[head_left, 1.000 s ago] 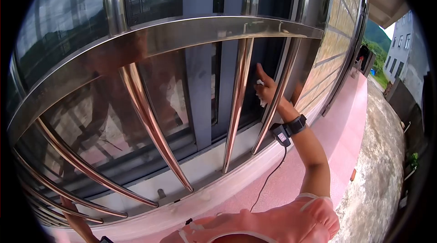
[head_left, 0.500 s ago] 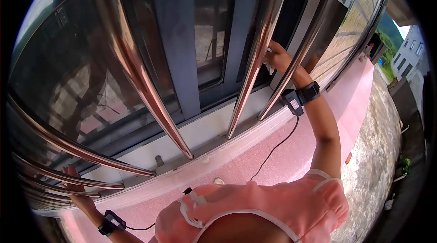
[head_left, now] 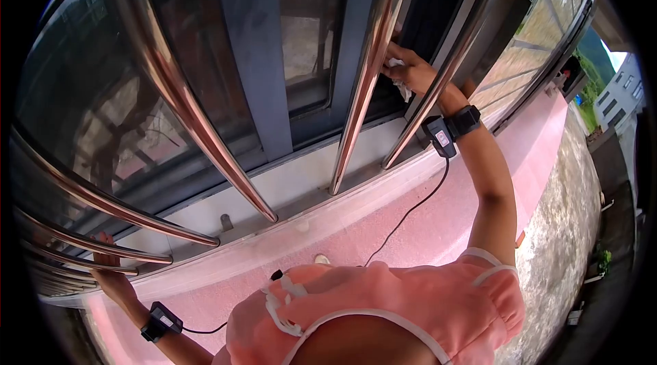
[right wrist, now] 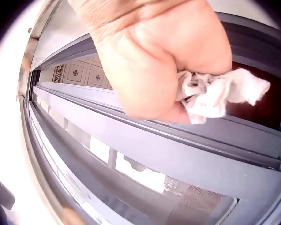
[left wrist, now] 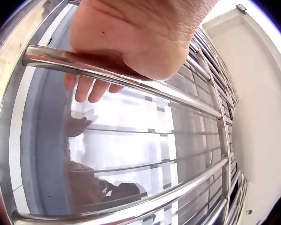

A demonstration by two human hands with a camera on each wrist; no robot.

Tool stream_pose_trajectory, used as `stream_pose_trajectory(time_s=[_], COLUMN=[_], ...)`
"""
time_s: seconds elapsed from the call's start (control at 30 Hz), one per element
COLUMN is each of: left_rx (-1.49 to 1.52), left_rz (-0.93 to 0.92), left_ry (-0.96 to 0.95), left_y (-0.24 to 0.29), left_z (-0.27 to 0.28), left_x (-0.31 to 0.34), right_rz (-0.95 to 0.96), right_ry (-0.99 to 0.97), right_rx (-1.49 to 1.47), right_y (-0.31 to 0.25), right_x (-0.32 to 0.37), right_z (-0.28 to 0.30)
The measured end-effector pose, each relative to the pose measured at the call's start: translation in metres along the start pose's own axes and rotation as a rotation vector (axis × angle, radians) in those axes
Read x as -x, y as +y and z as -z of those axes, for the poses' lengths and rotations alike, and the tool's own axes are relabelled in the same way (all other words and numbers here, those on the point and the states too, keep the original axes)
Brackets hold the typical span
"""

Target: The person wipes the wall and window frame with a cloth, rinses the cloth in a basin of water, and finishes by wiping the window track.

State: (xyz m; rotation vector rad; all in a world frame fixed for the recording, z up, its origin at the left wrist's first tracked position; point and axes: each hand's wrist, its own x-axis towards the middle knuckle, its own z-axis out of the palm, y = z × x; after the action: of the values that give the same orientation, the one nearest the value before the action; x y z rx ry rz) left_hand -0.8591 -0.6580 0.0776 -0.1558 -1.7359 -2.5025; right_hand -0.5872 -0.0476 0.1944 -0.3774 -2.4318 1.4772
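The right hand (head_left: 416, 75) now sits closer to the upright grille bar (head_left: 361, 91) than a second ago, when it lay midway between two bars. Its fingers are curled into a fist that pinches a crumpled white cloth (right wrist: 222, 96). The cloth lies against the grey window frame (right wrist: 131, 140), so wiping appears to be proceeding along that frame, although contact with the bar itself cannot be confirmed. The left hand (left wrist: 131, 37), out of the head view a second ago, now shows at the lower left. Its fingers wrap over a curved grille bar (left wrist: 187, 96) as a brace. The bars are round, polished stainless steel with mirror reflections. The cloth is soft, wrinkled and frayed. The frame is matt and flat-faced, and the pane (left wrist: 131, 150) is smooth and reflective.
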Motion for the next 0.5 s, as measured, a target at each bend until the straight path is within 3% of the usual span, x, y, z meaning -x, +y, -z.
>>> stream_pose_trajectory(time_s=[0.13,0.23,0.27,0.33,0.37,0.5], left_rx=[-0.016,0.022,0.019,0.014,-0.004,-0.019], left_rz=[-0.008,-0.023,-0.027,-0.04,-0.047,-0.035], left_ry=[0.057,0.03,0.02,0.018,-0.076,0.001], left_y=[0.002,0.0,-0.002,-0.006,-0.005,0.008], left_z=[-0.011,-0.004,0.001,0.016,0.028,0.032], left_x=[0.001,0.006,0.006,0.008,0.009,0.013], right_rz=[-0.046,0.126,0.053,0.01,-0.018,0.177], right_ry=[-0.118,-0.005,0.081,0.187,0.358,0.353], right_rx=[-0.069,-0.296,-0.284,-0.073,0.166,-0.12], right_y=[-0.005,0.006,0.013,-0.005,-0.022,-0.044], right_x=[0.001,0.028,0.037,0.077,0.098,0.15], right_z=[0.001,0.011,0.015,0.006,-0.009,-0.069])
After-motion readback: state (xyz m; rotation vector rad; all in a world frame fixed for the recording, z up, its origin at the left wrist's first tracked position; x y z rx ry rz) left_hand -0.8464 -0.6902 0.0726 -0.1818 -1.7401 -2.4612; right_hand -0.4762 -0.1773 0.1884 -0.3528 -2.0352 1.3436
